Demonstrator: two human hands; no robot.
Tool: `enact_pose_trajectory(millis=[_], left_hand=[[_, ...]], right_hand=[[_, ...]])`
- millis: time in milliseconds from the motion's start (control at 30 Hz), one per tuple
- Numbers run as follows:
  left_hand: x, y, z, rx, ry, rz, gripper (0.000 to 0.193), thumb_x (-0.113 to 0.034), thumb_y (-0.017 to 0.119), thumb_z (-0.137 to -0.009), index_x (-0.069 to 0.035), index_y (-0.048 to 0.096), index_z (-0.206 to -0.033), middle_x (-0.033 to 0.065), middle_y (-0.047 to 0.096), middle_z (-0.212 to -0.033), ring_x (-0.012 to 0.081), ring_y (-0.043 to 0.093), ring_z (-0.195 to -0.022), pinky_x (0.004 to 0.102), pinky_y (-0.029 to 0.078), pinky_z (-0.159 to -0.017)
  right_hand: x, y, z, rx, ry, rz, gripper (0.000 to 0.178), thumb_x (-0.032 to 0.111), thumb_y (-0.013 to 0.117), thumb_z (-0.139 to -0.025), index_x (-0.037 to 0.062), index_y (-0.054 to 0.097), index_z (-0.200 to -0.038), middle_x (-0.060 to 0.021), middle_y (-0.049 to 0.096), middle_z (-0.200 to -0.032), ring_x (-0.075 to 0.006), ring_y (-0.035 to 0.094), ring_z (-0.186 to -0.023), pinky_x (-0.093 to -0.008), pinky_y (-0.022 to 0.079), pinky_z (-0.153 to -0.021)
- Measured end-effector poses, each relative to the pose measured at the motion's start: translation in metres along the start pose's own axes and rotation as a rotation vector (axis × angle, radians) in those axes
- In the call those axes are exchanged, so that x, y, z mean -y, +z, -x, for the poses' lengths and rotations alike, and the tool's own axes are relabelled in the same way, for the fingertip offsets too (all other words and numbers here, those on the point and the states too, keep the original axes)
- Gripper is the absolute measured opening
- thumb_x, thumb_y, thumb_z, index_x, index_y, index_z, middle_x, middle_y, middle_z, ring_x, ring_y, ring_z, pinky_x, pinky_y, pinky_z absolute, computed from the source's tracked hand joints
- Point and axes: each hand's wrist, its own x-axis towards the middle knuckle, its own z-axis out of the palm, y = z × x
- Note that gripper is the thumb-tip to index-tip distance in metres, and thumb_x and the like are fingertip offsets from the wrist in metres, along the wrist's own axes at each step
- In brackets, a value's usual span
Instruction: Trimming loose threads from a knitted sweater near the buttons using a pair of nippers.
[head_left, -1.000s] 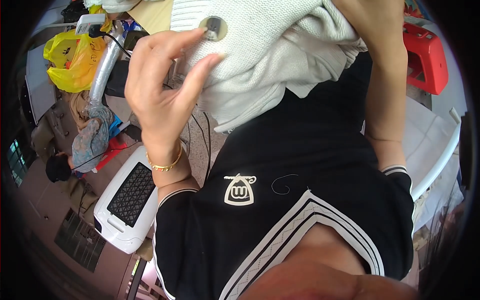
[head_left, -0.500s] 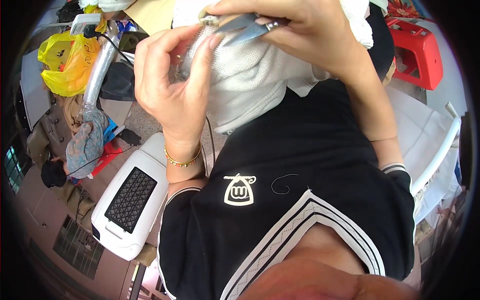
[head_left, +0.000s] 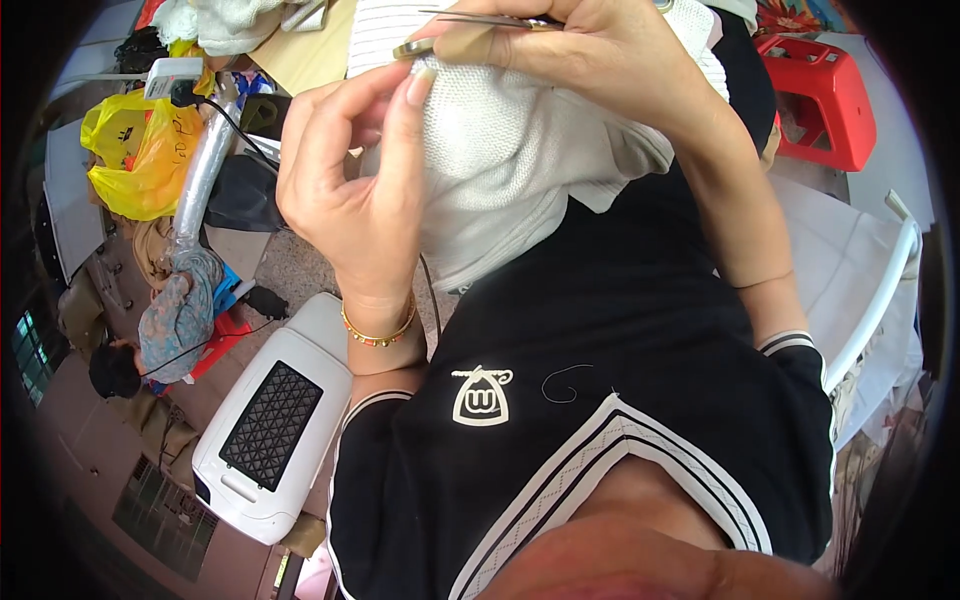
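Observation:
A white knitted garment (head_left: pixel 500 165) lies bunched over my lap and up toward the table. My left hand (head_left: pixel 350 190) is closed at its edge, thumb and index fingertip pinching the knit. Above it my right hand (head_left: pixel 605 60) is wrapped round a pair of thread snips (head_left: pixel 490 19), their thin blades pointing left and seen nearly edge-on. A small curved brass-coloured piece (head_left: pixel 413 47) shows at the right fingertips, just above the left thumb; what it belongs to is unclear. The snips' handles are mostly hidden in my right palm.
A wooden tabletop (head_left: pixel 318 50) with more knitwear (head_left: pixel 235 22) is at the far left. A yellow plastic bag (head_left: pixel 140 150), a white bin-like case (head_left: pixel 270 420) and another person (head_left: pixel 178 315) are to the left. A red stool (head_left: pixel 825 100) and white chair (head_left: pixel 880 310) stand right.
The snips have turned from blades broadside to nearly edge-on and moved up, off the knit. My right fingertips have come down closer to my left, which pinches tighter.

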Motion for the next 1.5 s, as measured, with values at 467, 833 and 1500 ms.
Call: enact_pose_trajectory(millis=[467, 833, 1500], left_hand=[[0.006, 0.003, 0.003, -0.053, -0.054, 0.108, 0.009, -0.004, 0.069, -0.092, 0.001, 0.067, -0.1, 0.0058, 0.059, -0.095, 0.011, 0.051, -0.074, 0.0235, 0.044, -0.068], [-0.007, 0.0, 0.003, -0.031, 0.112, -0.242, 0.015, -0.002, 0.08, -0.081, -0.004, 0.076, -0.095, 0.0045, 0.059, -0.085, 0.0113, 0.053, -0.07, 0.0231, 0.043, -0.06], [-0.013, 0.01, -0.002, -0.08, 0.131, -0.255, 0.02, -0.004, 0.086, -0.073, -0.004, 0.074, -0.089, 0.0049, 0.062, -0.084, 0.0121, 0.056, -0.068, 0.0242, 0.046, -0.06]], right_hand=[[0.008, -0.003, -0.005, 0.046, 0.106, 0.001, 0.023, 0.004, 0.069, -0.088, -0.0034, 0.073, -0.109, -0.0123, 0.076, -0.09, -0.009, 0.064, -0.079, -0.0252, 0.052, -0.073], [0.008, -0.006, -0.001, 0.059, 0.107, 0.009, 0.022, 0.009, 0.07, -0.091, -0.0035, 0.073, -0.108, -0.0113, 0.077, -0.09, -0.0085, 0.064, -0.079, -0.0255, 0.052, -0.072], [0.013, -0.01, -0.006, 0.102, 0.195, -0.091, 0.021, 0.015, 0.064, -0.098, -0.0031, 0.075, -0.096, 0.0052, 0.055, -0.062, -0.0009, 0.044, -0.057, -0.0205, 0.035, -0.049]])
